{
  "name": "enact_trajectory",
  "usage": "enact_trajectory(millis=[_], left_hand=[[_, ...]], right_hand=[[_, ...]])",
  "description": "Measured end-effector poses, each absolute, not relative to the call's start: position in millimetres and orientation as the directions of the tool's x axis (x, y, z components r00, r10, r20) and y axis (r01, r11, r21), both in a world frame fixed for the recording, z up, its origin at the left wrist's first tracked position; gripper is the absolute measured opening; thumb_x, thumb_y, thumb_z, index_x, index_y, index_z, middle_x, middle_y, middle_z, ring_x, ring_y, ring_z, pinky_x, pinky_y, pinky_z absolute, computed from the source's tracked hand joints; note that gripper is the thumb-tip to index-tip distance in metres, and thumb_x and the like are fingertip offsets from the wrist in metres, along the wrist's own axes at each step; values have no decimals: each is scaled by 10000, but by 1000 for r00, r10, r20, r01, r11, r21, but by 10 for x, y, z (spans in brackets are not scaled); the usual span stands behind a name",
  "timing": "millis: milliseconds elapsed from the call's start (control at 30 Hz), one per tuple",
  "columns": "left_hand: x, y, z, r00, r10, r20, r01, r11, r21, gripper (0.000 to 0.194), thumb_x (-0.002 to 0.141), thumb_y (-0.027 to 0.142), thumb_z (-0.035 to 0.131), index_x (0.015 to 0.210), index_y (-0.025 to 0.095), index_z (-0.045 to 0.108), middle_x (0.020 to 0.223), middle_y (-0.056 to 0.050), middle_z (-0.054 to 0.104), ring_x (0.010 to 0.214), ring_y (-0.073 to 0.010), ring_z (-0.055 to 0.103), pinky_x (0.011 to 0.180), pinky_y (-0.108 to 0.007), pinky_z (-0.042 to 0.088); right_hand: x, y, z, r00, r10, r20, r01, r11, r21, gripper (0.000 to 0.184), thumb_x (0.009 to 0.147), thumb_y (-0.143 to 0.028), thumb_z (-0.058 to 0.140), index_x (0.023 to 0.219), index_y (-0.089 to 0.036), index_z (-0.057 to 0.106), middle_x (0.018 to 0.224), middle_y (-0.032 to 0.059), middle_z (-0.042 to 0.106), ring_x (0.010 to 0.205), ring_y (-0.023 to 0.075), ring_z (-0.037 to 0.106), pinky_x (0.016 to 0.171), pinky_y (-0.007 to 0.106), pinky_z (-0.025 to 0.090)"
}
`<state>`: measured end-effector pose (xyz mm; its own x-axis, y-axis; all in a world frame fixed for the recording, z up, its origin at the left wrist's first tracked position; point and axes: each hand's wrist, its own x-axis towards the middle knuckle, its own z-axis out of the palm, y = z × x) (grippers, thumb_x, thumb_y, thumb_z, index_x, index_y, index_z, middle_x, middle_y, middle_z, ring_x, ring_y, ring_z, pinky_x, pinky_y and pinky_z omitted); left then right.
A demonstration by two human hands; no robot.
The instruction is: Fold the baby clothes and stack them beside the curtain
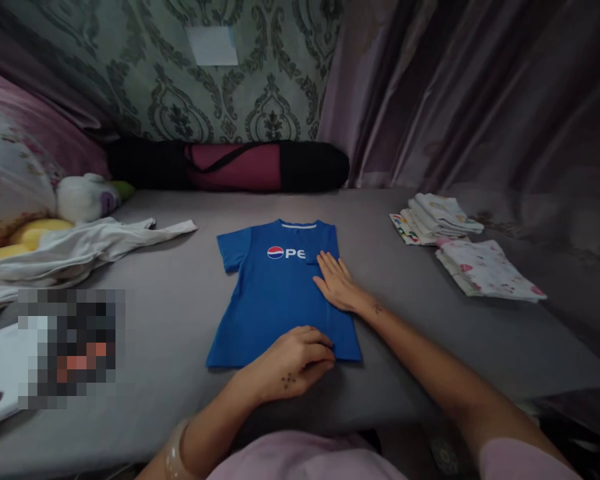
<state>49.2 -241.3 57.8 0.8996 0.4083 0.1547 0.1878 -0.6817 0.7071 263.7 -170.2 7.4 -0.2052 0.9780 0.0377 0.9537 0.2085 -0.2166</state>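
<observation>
A blue T-shirt [270,300] lies front up on the grey sheet, its neckline pointing away from me. The sleeve on its right side is folded inward over the chest and covers part of the white lettering; the left sleeve sticks out. My right hand [337,283] rests on the folded sleeve, fingers stretched out and flat. Near the bottom hem, my left hand [300,363] has its fingers curled and its thumb close to them, pinching the cloth at the lower right. The fingertips are partly hidden.
Two stacks of folded cloths, one rear [437,217] and one nearer [490,270], lie at right. At left are a crumpled pale garment [105,240], a plush toy [83,198] and a white device [15,367] beside a blurred patch. A black-and-maroon long bag [240,167] lies along the wall.
</observation>
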Motion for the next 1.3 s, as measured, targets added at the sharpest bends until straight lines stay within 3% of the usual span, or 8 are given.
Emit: enact_trajectory(millis=[433,567,667,733,867,1000,1167,1300], left_hand=[[21,-2228,712,713,683,162,411,-594,692,261,956,309,438,1048,244,673,1051,-36,678,969,-153,632,881,-263,496],[-325,-2102,496,485,824,292,568,-551,611,273,922,392,472,1005,239,683,1104,-58,665,1034,-196,619,928,-330,491],[-592,-2036,286,222,922,318,740,-371,561,358,888,482,469,1011,217,675,1058,-78,672,971,-228,637,870,-368,515],[-724,-2026,149,91,954,285,803,-239,545,413,868,520,466,1016,192,669,951,-84,684,859,-230,651,779,-366,534],[-806,-2075,-61,36,954,297,843,-188,504,436,844,549,467,939,186,689,862,-90,672,813,-246,638,737,-386,521],[-747,-2138,-123,3,928,373,868,-188,460,440,856,550,438,905,208,710,918,-100,650,847,-267,614,772,-429,489],[-720,-2155,-71,16,926,377,838,-218,500,395,870,532,446,885,236,706,911,-70,648,870,-243,612,797,-405,470],[-721,-2160,-60,12,931,366,835,-210,509,352,876,512,471,881,240,694,919,-67,643,880,-237,602,810,-406,462]], right_hand=[[2337,-2841,407,-461,886,-42,841,422,-340,572,984,-385,332,1493,-134,257,1568,111,159,1450,215,83,1186,455,102],[2272,-2996,631,-625,771,-119,701,488,-520,586,975,-404,377,1502,-185,241,1571,80,162,1450,210,80,1191,451,51],[2261,-2815,749,-748,651,-129,541,486,-686,502,991,-383,343,1471,-240,329,1536,38,294,1425,156,205,1186,366,148],[2301,-2486,730,-706,704,-77,535,459,-710,463,998,-364,309,1438,-251,394,1507,21,362,1402,135,271,1164,333,217],[2501,-1515,505,-224,972,70,859,231,-457,540,976,-328,287,1460,-92,339,1533,129,281,1432,218,191,1173,412,150],[2648,-752,275,68,997,37,972,-58,-227,610,973,-327,251,1468,30,239,1545,193,210,1439,275,135,1170,410,108],[2665,-519,117,129,990,-47,977,-135,-163,667,979,-420,204,1480,21,203,1559,173,167,1442,274,110,1165,417,89],[2700,-557,123,100,992,-71,971,-113,-209,648,984,-427,163,1491,-26,206,1567,152,152,1446,253,96,1160,427,85]])
